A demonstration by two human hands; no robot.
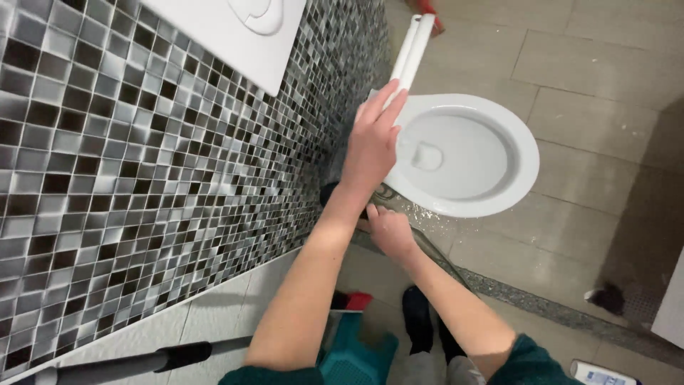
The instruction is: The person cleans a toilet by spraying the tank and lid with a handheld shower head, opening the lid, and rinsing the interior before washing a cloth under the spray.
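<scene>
A white wall-hung toilet bowl [463, 153] juts out from the mosaic-tiled wall [142, 164]. Its raised seat and lid [413, 46] show edge-on above it. My left hand [372, 142] lies flat on the bowl's back rim by the wall, fingers stretched out and holding nothing. My right hand [388, 229] is lower down, against the underside of the bowl near the wall, with its fingers curled. Whether it grips anything is hidden.
A white flush plate [235, 36] sits on the wall above. A black-gripped pole [142, 360] lies at the bottom left. A teal thing [356, 353] with a red part, my dark shoe [417, 317], a white bottle [598, 374] and a dark floor drain [614, 299] are on the grey tiles.
</scene>
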